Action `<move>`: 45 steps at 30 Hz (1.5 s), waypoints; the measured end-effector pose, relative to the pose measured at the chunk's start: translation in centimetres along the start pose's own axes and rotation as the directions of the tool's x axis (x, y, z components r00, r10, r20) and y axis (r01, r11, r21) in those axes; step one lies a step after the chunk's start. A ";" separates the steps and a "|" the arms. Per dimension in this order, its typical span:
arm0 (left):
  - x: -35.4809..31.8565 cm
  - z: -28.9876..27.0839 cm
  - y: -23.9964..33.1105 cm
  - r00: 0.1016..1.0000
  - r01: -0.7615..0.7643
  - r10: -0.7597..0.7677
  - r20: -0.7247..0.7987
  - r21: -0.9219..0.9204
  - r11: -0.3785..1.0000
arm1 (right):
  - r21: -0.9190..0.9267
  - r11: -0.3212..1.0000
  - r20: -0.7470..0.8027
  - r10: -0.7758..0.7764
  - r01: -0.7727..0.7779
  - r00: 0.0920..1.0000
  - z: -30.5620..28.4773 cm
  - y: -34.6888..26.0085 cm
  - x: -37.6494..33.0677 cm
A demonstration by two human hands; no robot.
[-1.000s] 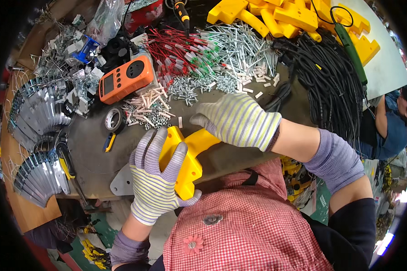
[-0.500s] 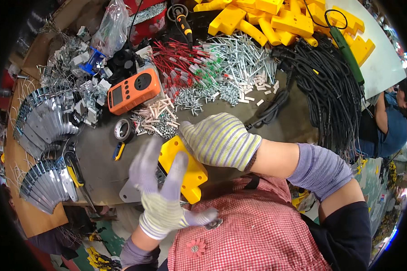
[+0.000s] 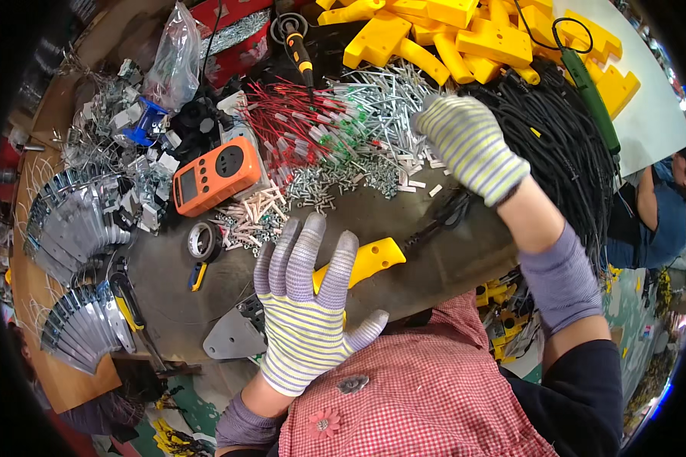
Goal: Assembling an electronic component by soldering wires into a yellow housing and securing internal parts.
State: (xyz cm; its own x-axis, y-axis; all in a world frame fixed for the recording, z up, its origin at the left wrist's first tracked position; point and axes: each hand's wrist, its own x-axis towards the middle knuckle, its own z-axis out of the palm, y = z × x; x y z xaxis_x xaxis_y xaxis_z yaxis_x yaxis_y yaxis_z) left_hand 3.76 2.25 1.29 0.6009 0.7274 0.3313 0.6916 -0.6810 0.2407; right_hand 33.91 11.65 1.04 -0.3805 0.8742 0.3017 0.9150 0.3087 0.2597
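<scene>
My left hand [image 3: 305, 312], in a striped glove, is spread flat with fingers apart over a yellow plastic handle shell [image 3: 373, 260]. Its palm and fingers hide the middle of the shell. A grey metal plate [image 3: 238, 335] sticks out to the left from beneath that hand. My right hand [image 3: 472, 145], gloved alike, is at the right edge of the pile of long silver screws [image 3: 392, 95]. Its fingers are curled together with the tips among the screws; whatever they pinch is hidden.
An orange meter [image 3: 217, 177], a tape roll [image 3: 203, 241] and a small cutter [image 3: 197, 276] lie left of centre. Short screws [image 3: 343, 179] and red wires [image 3: 282, 114] are heaped behind. Black cables [image 3: 556, 152] and yellow shells [image 3: 495, 42] fill the far right. Another person [image 3: 655, 213] sits at right.
My right hand has left the yellow shell and moved far and right to the long screws. The shell has turned, and my left hand has come down flat over it.
</scene>
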 end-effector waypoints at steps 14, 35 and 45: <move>-0.2 -0.1 -0.2 1.000 0.008 -0.008 0.003 -0.012 1.000 | 0.104 0.967 0.388 0.175 -0.232 0.905 -0.7 -6.1 3.1; 3.8 -3.0 -5.3 0.943 0.197 -0.329 0.043 -0.870 0.451 | 0.754 0.654 -0.111 0.039 0.059 0.993 -7.3 -10.9 -2.8; 5.7 -2.5 -7.9 0.970 -0.011 0.136 0.202 -0.522 0.853 | 0.748 0.646 0.035 -0.272 0.156 0.962 -6.6 -12.4 -5.0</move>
State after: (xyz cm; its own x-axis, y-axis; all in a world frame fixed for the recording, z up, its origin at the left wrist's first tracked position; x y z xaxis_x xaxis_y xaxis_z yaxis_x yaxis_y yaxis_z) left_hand 0.74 11.60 3.53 0.7576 0.6302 0.1702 0.3738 -0.6326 0.6783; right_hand 23.60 1.00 2.38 -0.6100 0.7698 0.1880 0.6317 0.6156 -0.4711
